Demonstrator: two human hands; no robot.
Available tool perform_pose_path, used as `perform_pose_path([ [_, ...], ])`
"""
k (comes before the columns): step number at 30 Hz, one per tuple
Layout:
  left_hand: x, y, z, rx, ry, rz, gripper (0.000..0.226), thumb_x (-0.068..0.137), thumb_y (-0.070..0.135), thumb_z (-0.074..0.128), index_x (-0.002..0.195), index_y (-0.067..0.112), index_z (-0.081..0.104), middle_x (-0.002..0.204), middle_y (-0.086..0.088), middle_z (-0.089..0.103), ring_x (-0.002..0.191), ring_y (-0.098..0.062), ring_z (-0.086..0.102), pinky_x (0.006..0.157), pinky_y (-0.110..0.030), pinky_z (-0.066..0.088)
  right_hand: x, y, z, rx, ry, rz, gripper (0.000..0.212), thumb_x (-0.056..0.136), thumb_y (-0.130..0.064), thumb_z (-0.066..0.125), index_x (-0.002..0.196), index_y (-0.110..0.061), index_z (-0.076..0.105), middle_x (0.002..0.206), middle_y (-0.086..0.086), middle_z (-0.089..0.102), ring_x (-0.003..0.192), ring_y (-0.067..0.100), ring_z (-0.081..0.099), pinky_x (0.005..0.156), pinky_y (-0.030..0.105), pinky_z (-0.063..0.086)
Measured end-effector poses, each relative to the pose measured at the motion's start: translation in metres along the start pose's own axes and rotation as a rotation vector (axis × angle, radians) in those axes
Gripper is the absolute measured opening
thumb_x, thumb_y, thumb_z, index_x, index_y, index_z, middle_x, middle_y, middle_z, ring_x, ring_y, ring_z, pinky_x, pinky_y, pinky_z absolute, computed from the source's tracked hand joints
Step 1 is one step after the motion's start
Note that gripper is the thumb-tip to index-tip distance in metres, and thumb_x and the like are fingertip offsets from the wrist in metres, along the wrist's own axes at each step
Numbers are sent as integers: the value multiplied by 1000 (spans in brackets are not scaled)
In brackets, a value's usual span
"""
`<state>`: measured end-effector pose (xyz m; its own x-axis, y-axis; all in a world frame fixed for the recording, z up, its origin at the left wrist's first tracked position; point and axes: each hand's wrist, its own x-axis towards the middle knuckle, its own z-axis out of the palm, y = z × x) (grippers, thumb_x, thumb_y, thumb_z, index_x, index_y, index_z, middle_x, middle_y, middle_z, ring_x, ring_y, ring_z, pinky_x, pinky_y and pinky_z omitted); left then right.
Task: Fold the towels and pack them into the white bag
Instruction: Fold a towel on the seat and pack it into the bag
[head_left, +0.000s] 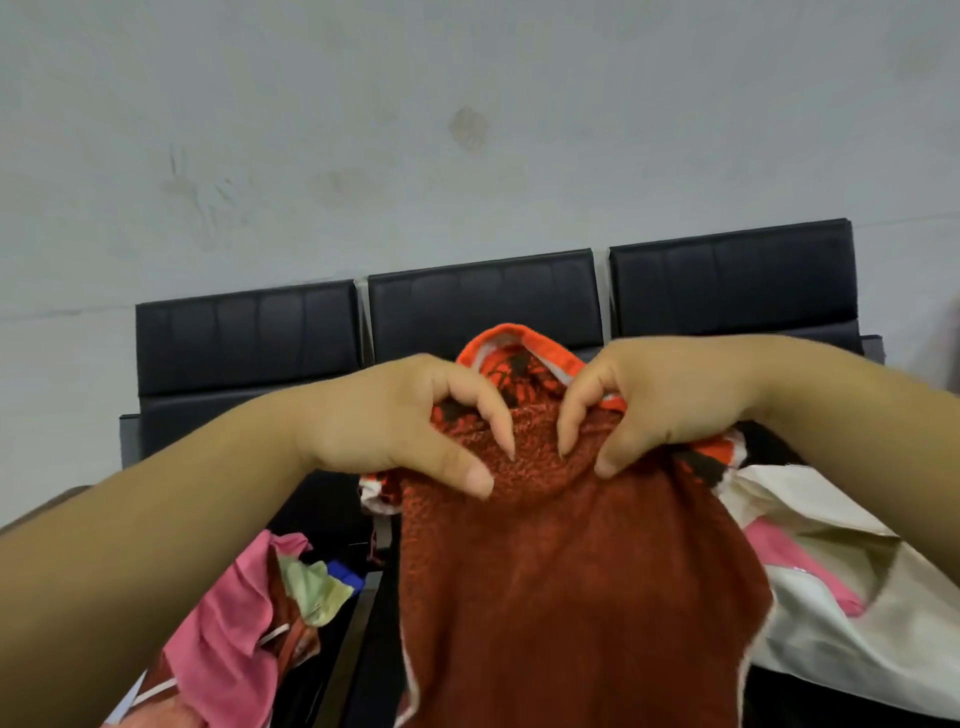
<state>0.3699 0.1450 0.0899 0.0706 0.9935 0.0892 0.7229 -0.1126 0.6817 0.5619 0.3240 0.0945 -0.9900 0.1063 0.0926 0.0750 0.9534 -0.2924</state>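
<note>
A rust-red towel (561, 582) with an orange, white and black edge hangs in front of me, held up in the air. My left hand (395, 421) pinches its bunched top edge on the left, and my right hand (660, 400) grips the same edge on the right. The two hands are close together, fingertips nearly meeting. The white bag (852, 613) lies on the seat at the lower right, with a pink towel (789, 561) showing at its mouth. The hanging towel hides part of the bag.
A heap of towels (244, 613), pink, pale green and red, lies on the seat at lower left. A row of three black chairs (483, 301) stands against a grey wall (467, 130).
</note>
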Motion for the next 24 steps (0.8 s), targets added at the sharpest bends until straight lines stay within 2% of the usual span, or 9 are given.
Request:
perform_pose_path([
  [3, 1, 0, 4, 203, -240, -115, 44, 74, 6, 87, 114, 21, 77, 109, 13, 76, 101, -4, 71, 89, -22, 54, -7, 0, -10, 137, 40, -5, 24, 78, -19, 86, 89, -39, 78, 97, -25, 71, 94, -4, 66, 84, 13, 46],
  [5, 6, -3, 4, 443, -214, -112, 47, 77, 15, 88, 118, 33, 75, 111, 27, 71, 103, 4, 67, 94, -17, 50, -9, -1, -7, 220, 23, -55, 21, 81, -17, 84, 91, -34, 78, 97, -20, 72, 94, -1, 68, 82, 12, 47],
  [7, 9, -5, 0, 580, -88, -89, 44, 81, 22, 85, 118, 41, 73, 107, 38, 66, 101, 11, 63, 91, -8, 44, -8, 0, 4, 323, 108, -75, 20, 82, -13, 82, 91, -30, 77, 94, -21, 72, 90, -4, 67, 79, 9, 46],
  [10, 9, -16, -9, 344, 67, -88, 37, 90, 13, 75, 117, 38, 74, 113, 24, 71, 106, 0, 67, 98, -19, 48, -9, 6, 15, 475, 198, -117, 23, 80, -11, 82, 94, -29, 77, 96, -23, 72, 92, -7, 67, 80, 7, 45],
  [12, 9, -21, -9, 106, 161, -80, 36, 92, 3, 69, 109, 33, 78, 113, 9, 75, 104, -11, 71, 95, -30, 54, -13, 5, 16, 538, 79, -129, 28, 72, -16, 84, 97, -27, 78, 101, -19, 74, 95, -3, 69, 84, 11, 49],
  [15, 12, -18, -2, -237, 261, -53, 42, 93, -7, 60, 99, 29, 81, 103, -1, 77, 92, -16, 73, 81, -28, 58, -13, 5, 15, 259, -121, -87, 32, 73, -18, 89, 101, -31, 80, 107, -19, 74, 100, -2, 68, 92, 16, 49],
  [18, 13, -8, 7, -454, 234, -24, 27, 86, 1, 66, 95, 21, 82, 101, -7, 77, 88, -16, 73, 79, -26, 59, -8, 7, 11, 13, -112, -17, 30, 78, -21, 87, 101, -39, 80, 103, -32, 70, 99, -9, 64, 91, 10, 43],
  [20, 10, -4, 8, -372, 164, 20, 24, 77, 2, 79, 91, 22, 82, 96, -3, 77, 87, -13, 73, 77, -23, 58, -8, 9, 4, 14, -63, 7, 28, 80, -22, 86, 100, -41, 80, 102, -33, 70, 97, -9, 65, 89, 9, 44],
  [24, 8, -4, 9, 109, -118, -52, 36, 75, 4, 85, 104, 25, 80, 105, 10, 77, 99, -7, 72, 87, -21, 55, -11, 17, -9, 149, 27, -4, 21, 84, -21, 82, 95, -39, 80, 105, -25, 72, 100, -4, 67, 88, 10, 46],
])
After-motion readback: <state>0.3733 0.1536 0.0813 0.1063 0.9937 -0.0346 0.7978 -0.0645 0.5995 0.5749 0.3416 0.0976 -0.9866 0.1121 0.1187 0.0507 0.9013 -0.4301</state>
